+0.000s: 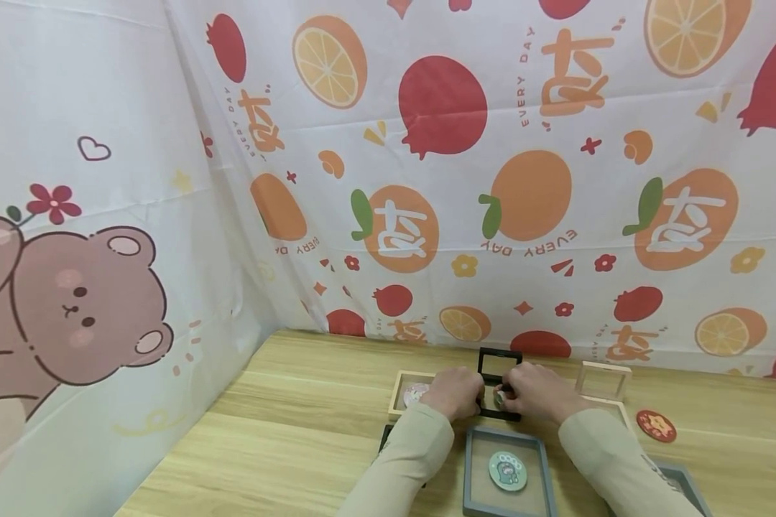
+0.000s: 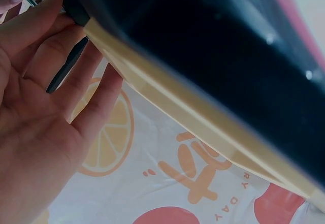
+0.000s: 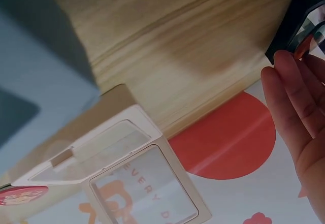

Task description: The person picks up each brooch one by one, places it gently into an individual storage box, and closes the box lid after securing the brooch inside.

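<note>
A black display frame [image 1: 500, 352] stands opened at the back of the table, one half upright and the other flat. My left hand [image 1: 454, 393] holds the flat half's left edge; its thumb and fingers [image 2: 38, 23] are at a dark corner in the left wrist view. From the right, my right hand [image 1: 538, 391] pinches a small round badge [image 1: 499, 396] over that half. In the right wrist view the fingers [image 3: 292, 84] reach the black frame's edge [image 3: 284, 36], and much of the badge is hidden.
Left is a light wooden frame [image 1: 394, 396] with a pink badge [image 1: 416, 394]. A grey frame [image 1: 468, 474] holding a green badge [image 1: 507, 471] lies in front. At right are an opened beige frame [image 1: 604, 365], a red badge [image 1: 656, 426] and another grey frame [image 1: 688, 482]. A patterned curtain [image 1: 453, 215] hangs behind.
</note>
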Demonstrator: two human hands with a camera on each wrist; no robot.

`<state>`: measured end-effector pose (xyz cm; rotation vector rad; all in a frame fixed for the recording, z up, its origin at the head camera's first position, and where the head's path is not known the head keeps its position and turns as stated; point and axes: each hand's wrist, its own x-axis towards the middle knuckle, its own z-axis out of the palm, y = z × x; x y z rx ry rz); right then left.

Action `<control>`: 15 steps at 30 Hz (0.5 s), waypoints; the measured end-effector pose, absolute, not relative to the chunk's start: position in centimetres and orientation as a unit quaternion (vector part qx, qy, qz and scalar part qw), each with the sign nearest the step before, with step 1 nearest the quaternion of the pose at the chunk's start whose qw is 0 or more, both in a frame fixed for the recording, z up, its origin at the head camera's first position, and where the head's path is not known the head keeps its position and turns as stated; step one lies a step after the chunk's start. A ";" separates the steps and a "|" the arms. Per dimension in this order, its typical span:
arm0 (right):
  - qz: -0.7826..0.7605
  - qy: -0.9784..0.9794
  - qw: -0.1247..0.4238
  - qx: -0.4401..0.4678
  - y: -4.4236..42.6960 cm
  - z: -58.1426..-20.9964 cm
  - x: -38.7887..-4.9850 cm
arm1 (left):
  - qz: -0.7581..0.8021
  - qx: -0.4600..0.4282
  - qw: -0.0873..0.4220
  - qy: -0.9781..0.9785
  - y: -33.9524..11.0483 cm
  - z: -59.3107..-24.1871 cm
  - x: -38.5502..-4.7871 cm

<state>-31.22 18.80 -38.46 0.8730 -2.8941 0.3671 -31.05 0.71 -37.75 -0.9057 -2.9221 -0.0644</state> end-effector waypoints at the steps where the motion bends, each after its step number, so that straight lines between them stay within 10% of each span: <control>1: 0.121 -0.948 0.052 0.291 18.8 -38.5 -31.2 | -0.018 -0.297 0.041 -0.954 0.7 -37.8 -31.0; 15: 0.105 -0.945 0.082 0.300 18.4 -38.5 -31.3 | -0.014 -0.303 0.053 -0.951 0.6 -37.8 -31.1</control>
